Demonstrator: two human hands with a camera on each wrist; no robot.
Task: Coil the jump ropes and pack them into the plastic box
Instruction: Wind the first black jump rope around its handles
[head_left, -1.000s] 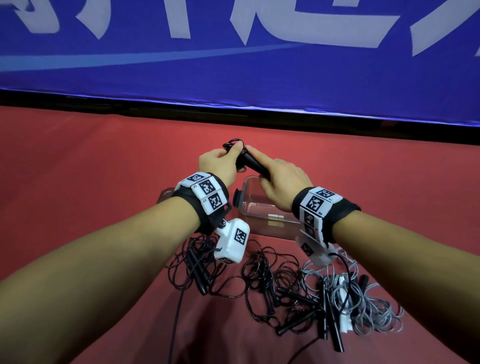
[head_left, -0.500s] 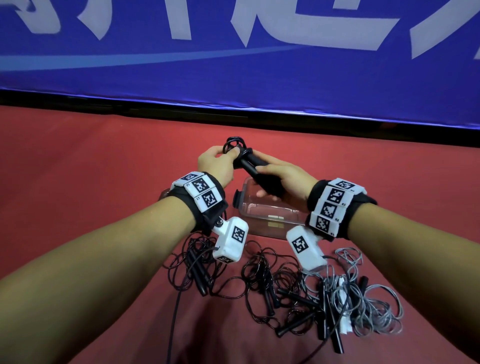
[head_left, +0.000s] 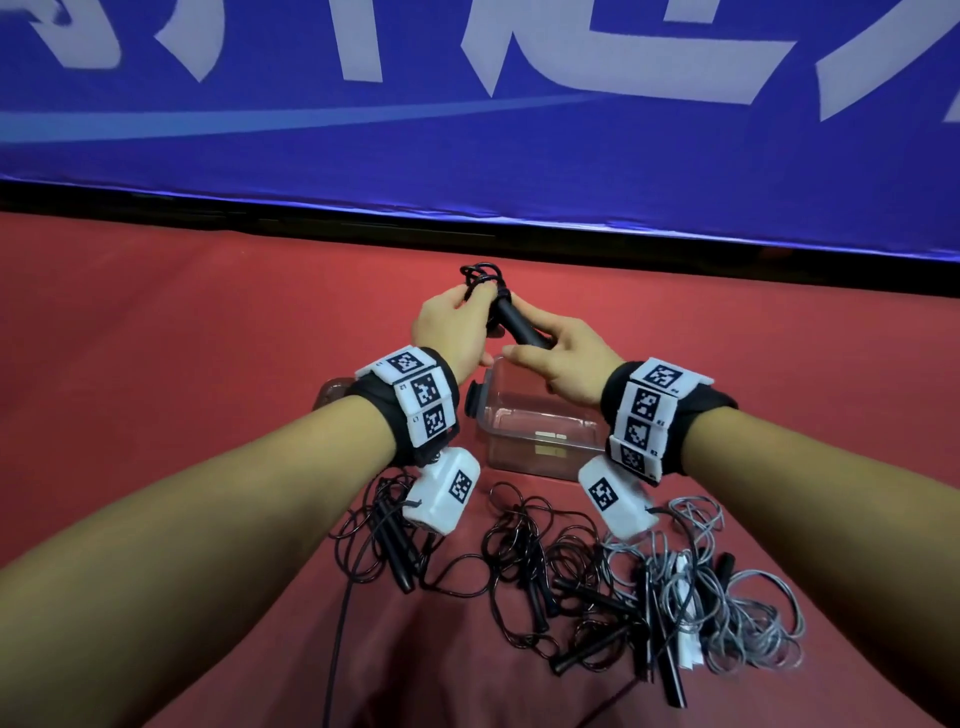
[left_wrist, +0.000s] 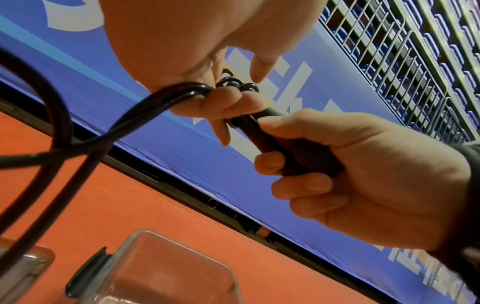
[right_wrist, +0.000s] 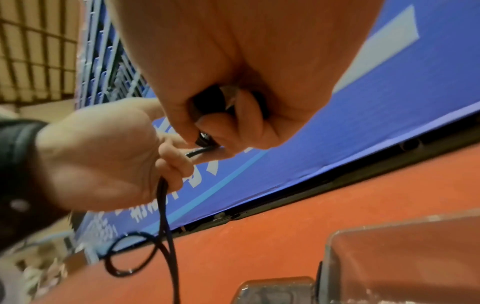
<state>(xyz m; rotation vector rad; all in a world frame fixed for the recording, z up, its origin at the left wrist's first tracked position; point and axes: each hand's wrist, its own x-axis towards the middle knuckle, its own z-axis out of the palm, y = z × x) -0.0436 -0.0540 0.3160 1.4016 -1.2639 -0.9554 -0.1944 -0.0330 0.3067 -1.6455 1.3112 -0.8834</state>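
Both hands hold one black jump rope above the clear plastic box (head_left: 540, 441). My right hand (head_left: 563, 358) grips its black handles (head_left: 522, 330) (left_wrist: 293, 156), fingers curled round them. My left hand (head_left: 457, 332) pinches the rope's black cord (head_left: 483, 275) (left_wrist: 161, 102) where it is wound in loops at the handles' top end. A loop of that cord (right_wrist: 145, 253) hangs below the left hand. The box stands open on the red floor, directly under the hands.
Several loose black jump ropes (head_left: 545, 571) and a grey one (head_left: 748, 613) lie tangled on the red floor (head_left: 156, 364) near me. The box's lid (head_left: 327, 395) sits left of the box, mostly behind my left wrist. A blue banner (head_left: 467, 130) closes the far side.
My right hand has slid back along the handles and rolled its wrist outward. The left hand keeps its hold on the wound cord at the top end.
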